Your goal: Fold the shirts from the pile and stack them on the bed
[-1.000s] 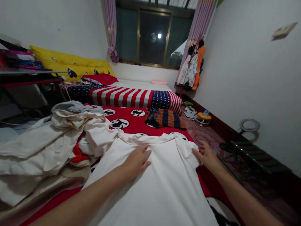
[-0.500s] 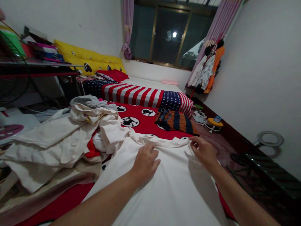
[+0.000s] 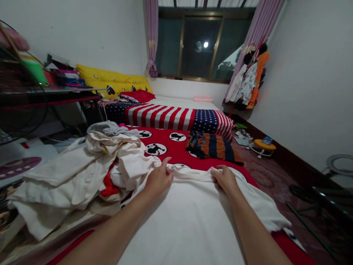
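Observation:
A white shirt lies spread in front of me, its far edge bunched into folds and a sleeve reaching out to the right. My left hand is closed on the left part of that far edge, fingers curled and one digit pointing up. At the right part of the edge, my right hand pinches the fabric between thumb and fingers. Left of the shirt, and touching it, is a heap of crumpled cream and white clothes. A folded orange and navy striped garment rests beyond my right hand.
Beneath the clothes is a red cover with monkey-like prints. Behind it stands a bed with a stars-and-stripes cover. A cluttered desk is at left. A small yellow-topped stool and a dark rack stand at right.
My left hand has moved from resting on the shirt to its far left edge. My right hand has shifted inward along the edge, and the right sleeve now lies spread out.

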`<state>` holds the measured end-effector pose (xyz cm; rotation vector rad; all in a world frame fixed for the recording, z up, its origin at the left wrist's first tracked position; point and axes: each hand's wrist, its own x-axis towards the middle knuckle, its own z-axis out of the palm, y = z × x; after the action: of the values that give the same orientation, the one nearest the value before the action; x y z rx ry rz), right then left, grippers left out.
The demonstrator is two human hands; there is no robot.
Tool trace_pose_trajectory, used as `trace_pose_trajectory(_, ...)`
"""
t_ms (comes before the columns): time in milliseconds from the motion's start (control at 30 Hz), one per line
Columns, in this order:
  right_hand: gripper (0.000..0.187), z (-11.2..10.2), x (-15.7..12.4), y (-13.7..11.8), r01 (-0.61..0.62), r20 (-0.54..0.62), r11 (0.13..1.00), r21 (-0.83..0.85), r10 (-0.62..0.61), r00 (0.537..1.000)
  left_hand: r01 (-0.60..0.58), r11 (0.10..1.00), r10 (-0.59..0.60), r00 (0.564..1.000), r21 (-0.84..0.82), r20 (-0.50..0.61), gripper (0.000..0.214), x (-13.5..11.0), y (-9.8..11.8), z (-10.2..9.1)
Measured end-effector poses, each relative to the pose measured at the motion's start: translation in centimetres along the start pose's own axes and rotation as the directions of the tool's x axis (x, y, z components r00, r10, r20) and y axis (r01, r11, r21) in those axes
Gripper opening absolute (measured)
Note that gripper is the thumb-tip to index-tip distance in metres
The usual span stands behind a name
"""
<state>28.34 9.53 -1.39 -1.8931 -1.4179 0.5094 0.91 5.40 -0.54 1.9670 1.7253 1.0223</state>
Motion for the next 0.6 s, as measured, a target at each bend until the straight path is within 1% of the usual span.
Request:
trace_pose_trajectory(67, 0.02, -0.2, -0.1, 0.2, -0.022, 0.019, 0.993, 0.12, 0.02, 1.0, -0.005, 1.0, 0.005, 0.997, 0.004, 0.075, 0.034, 1.5, 0.0, -0.3)
trace_pose_trajectory(100, 0.016, -0.3, -0.2, 0.1, -0.031, 0.03, 0.983, 0.183, 0.026, 0.999, 0.004, 1.0, -0.001, 0.993, -0.023, 0.116, 0.024, 2.3, 0.1, -0.5)
trace_pose_trajectory(167, 0.016, -0.7, -0.3, -0.2, -0.053, 0.032, 0.948, 0.312, 0.045, 0.998, 0.09, 0.984, -0.06, 0.98, -0.152, 0.191, 0.011, 4.1, 0.5, -1.1)
trace_pose_trajectory(233, 0.015, -1.1, -0.3, -0.7, -0.073, 0.012, 0.893, 0.443, 0.075, 0.997, 0.199, 0.936, -0.13, 0.962, -0.289, 0.242, 0.011, 5.9, 1.0, -1.5)
trace_pose_trajectory(267, 0.015, -1.3, -0.3, -1.0, -0.081, 0.003, 0.86, 0.505, 0.092, 0.996, 0.244, 0.903, -0.163, 0.956, -0.353, 0.243, 0.013, 6.8, 1.2, -1.6)
trace_pose_trajectory(333, 0.016, -1.5, -0.3, -1.4, -0.093, -0.002, 0.787, 0.609, 0.119, 0.993, 0.286, 0.841, -0.218, 0.956, -0.459, 0.196, 0.016, 8.3, 1.7, -1.4)
trace_pose_trajectory(433, 0.016, -1.1, -0.2, -1.5, -0.113, 0.015, 0.698, 0.707, 0.145, 0.989, 0.285, 0.779, -0.268, 0.957, -0.559, 0.114, 0.012, 9.7, 1.6, 0.3)
trace_pose_trajectory(467, 0.017, -0.9, -0.1, -1.3, -0.121, 0.022, 0.676, 0.727, 0.154, 0.988, 0.278, 0.779, -0.273, 0.957, -0.563, 0.094, 0.011, 9.8, 1.3, 1.1)
trace_pose_trajectory(533, 0.019, -0.3, 0.0, -0.9, -0.136, 0.03, 0.641, 0.756, 0.173, 0.984, 0.25, 0.805, -0.256, 0.964, -0.537, 0.065, 0.011, 9.7, 0.6, 2.9)
trace_pose_trajectory(600, 0.023, 0.3, 0.2, -0.5, -0.137, 0.02, 0.618, 0.774, 0.192, 0.981, 0.206, 0.836, -0.221, 0.975, -0.509, 0.032, 0.02, 9.0, -0.2, 4.5)
